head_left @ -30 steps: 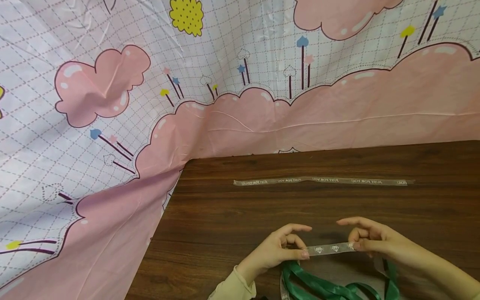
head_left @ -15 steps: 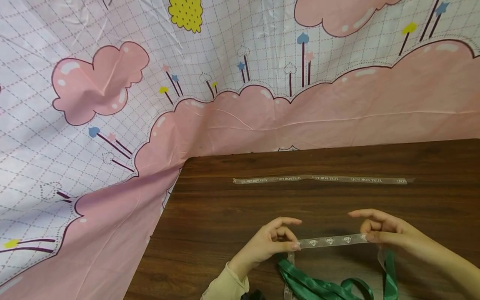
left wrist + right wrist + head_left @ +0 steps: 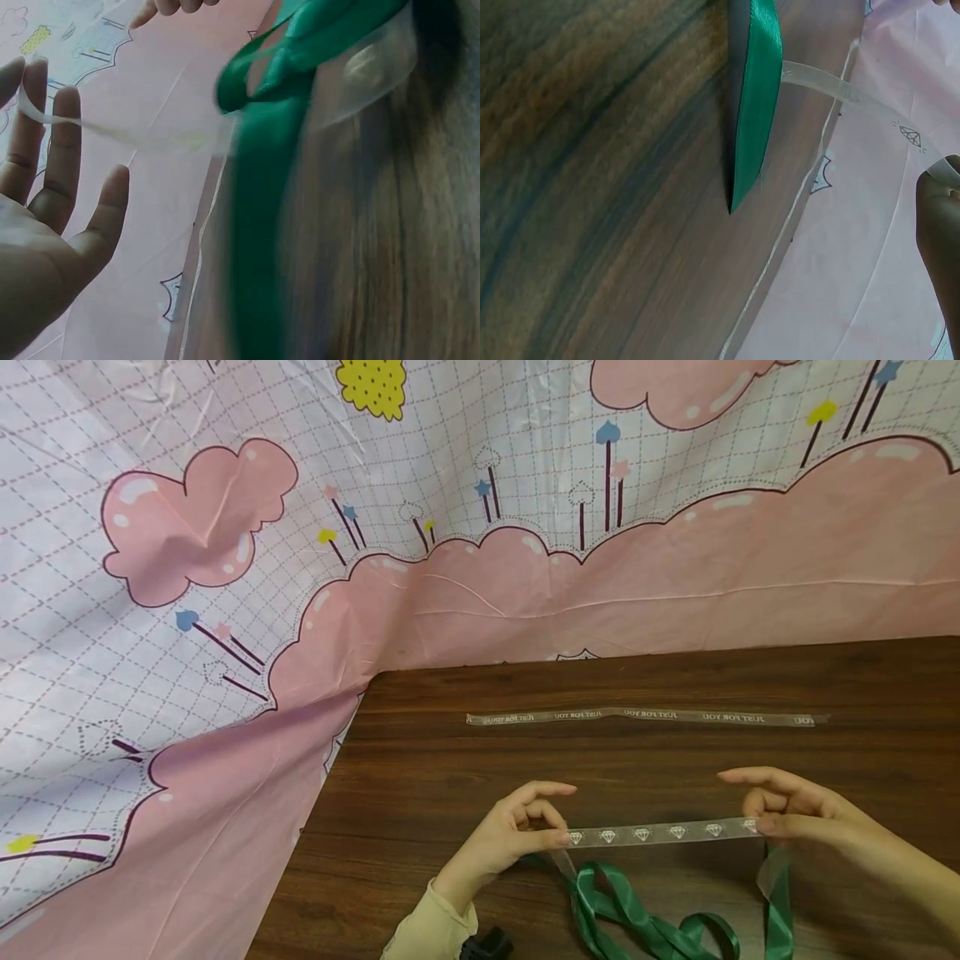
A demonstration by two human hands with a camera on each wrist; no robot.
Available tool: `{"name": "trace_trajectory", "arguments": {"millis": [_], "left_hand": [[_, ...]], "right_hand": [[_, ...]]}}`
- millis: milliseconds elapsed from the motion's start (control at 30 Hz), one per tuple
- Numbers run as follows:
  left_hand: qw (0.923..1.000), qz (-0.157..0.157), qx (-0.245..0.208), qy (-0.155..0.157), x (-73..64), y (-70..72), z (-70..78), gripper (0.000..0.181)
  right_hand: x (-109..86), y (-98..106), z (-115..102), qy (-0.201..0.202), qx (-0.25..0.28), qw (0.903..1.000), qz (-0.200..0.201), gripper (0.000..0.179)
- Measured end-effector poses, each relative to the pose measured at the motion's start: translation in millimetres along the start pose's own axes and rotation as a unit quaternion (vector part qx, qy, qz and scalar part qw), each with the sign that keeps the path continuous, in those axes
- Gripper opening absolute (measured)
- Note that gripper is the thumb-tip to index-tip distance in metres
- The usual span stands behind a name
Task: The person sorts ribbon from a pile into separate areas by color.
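Observation:
A sheer ribbon printed with white diamonds [image 3: 641,835] is stretched nearly level between the two hands, above the table's near part. My left hand [image 3: 517,827] pinches it at the left between thumb and fingers, and my right hand [image 3: 795,810] pinches it at the right. Loose sheer lengths hang below both hands. Green satin ribbon [image 3: 630,902] lies in loops beneath, with one strand hanging under the right hand. In the left wrist view the green ribbon [image 3: 266,195] is blurred; the right wrist view shows its pointed end [image 3: 754,142].
A second sheer ribbon, lettered "JUST FOR YOU" [image 3: 652,715], lies straight across the back of the dark wooden table [image 3: 420,760]. A pink and white cartoon-printed cloth [image 3: 480,585] hangs behind and to the left. Something black [image 3: 487,943] sits by the left sleeve.
Both hands have moved apart and slightly farther from the body, so a longer stretch of diamond ribbon shows between them. The green loops below have shifted and spread.

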State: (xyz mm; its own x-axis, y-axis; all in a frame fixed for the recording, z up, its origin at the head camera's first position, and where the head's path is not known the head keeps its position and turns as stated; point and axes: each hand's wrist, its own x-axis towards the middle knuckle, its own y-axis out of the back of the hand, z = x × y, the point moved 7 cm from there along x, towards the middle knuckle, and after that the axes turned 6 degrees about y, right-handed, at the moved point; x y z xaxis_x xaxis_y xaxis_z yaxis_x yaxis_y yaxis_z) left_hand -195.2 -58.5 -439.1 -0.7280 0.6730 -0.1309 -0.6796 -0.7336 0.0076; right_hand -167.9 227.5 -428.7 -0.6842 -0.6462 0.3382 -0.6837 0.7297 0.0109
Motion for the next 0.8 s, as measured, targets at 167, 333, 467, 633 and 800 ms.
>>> {"name": "trace_trajectory", "arguments": {"millis": [167, 333, 467, 633, 800], "left_hand": [[0.9998, 0.010, -0.002, -0.019, -5.2, 8.6, 8.9, 0.057], [0.9991, 0.031, -0.011, -0.027, -8.9, 19.3, 15.7, 0.060], [0.9984, 0.041, -0.019, -0.034, -12.2, 27.1, 16.8, 0.062], [0.9979, 0.051, -0.022, -0.031, -14.3, 34.4, 17.2, 0.063], [0.9974, 0.066, -0.009, -0.028, -18.8, 43.0, 17.1, 0.060]], "right_hand": [[-2.8, 7.7, -5.3, -0.002, -0.027, 0.9995, 0.016, 0.056], [-1.5, 8.9, -13.1, 0.022, 0.065, 0.9975, -0.016, 0.059], [-1.7, 9.8, -17.0, 0.039, 0.100, 0.9935, -0.038, 0.061], [-10.0, 18.4, -18.2, 0.037, 0.077, 0.9961, -0.022, 0.061], [-21.3, 22.1, -15.8, 0.038, 0.084, 0.9955, -0.021, 0.064]]}}
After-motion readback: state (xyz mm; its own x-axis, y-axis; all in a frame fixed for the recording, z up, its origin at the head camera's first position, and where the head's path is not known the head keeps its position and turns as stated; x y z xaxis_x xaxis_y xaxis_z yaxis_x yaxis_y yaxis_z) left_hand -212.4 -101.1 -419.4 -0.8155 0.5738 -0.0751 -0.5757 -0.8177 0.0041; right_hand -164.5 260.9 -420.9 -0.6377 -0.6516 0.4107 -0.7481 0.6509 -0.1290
